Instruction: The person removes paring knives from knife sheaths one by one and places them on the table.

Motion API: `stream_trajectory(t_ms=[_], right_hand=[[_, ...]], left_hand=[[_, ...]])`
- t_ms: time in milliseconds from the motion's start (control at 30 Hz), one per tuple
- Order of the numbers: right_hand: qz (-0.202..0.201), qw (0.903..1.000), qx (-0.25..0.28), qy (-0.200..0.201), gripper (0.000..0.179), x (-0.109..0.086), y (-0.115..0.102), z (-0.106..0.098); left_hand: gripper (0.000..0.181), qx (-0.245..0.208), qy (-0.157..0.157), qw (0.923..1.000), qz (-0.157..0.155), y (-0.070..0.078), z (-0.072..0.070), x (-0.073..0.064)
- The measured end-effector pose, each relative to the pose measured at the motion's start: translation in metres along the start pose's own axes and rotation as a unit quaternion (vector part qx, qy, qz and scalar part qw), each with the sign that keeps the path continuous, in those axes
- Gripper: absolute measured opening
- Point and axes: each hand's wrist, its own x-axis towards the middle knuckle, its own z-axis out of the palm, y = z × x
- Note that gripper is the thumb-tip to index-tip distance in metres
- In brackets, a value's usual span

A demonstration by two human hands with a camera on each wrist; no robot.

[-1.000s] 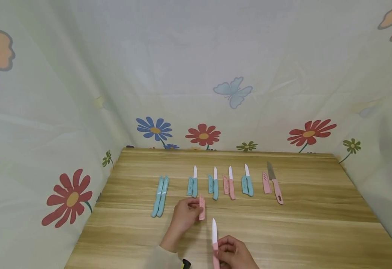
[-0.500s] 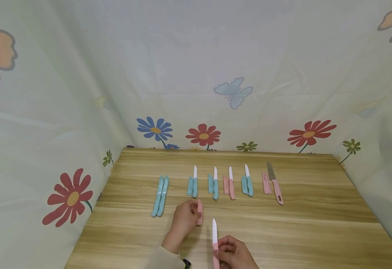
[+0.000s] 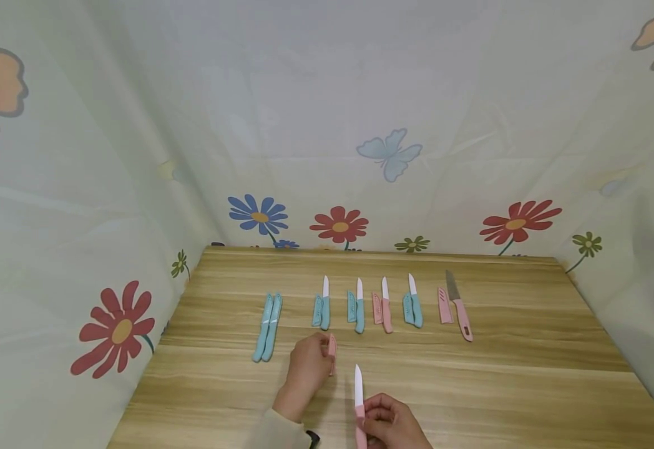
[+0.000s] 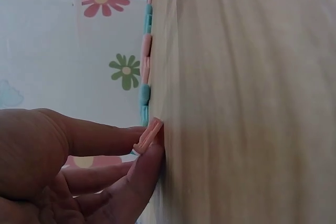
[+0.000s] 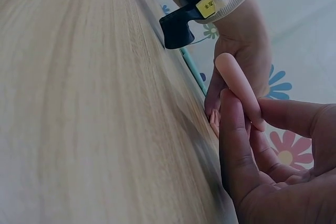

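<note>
My left hand (image 3: 309, 366) pinches a pink knife sheath (image 3: 332, 355) between thumb and fingers, down at the tabletop. In the left wrist view the pink sheath (image 4: 149, 136) stands slightly tilted, its edge at or close to the wood. My right hand (image 3: 390, 421) holds a paring knife (image 3: 359, 393) by its pink handle, with the white blade pointing away from me. The right wrist view shows the handle (image 5: 239, 87) between thumb and fingers, above the table. Sheath and knife are apart, the sheath to the left of the blade.
Beyond my hands lie blue knives (image 3: 326, 305), a pink knife (image 3: 386, 308) and a grey-bladed pink knife (image 3: 459, 308), each beside its sheath. Two sheathed blue knives (image 3: 268, 327) lie at the left. A flowered curtain (image 3: 304, 156) encloses the wooden table (image 3: 501, 386).
My left hand has brought the pink sheath slightly left and down toward the tabletop, and the sheath has turned more edge-on. The right hand and its knife have stayed almost still.
</note>
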Motion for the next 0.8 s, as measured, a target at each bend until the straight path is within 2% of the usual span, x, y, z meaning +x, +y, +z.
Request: stream_trajectory(t_ms=[300,800], right_hand=[[-0.002,1.0,0.0,-0.002,0.029,0.0008,0.0005,-0.0003],[0.017,0.9998,0.002,0.013,0.026,0.007,-0.0049,-0.0021]], left_hand=[[0.029,0.039,0.006,0.9991,0.016,0.0023,-0.0018,-0.0011],[0.03,0.04,0.004,0.9988,0.026,-0.0026,0.0005,-0.0014]])
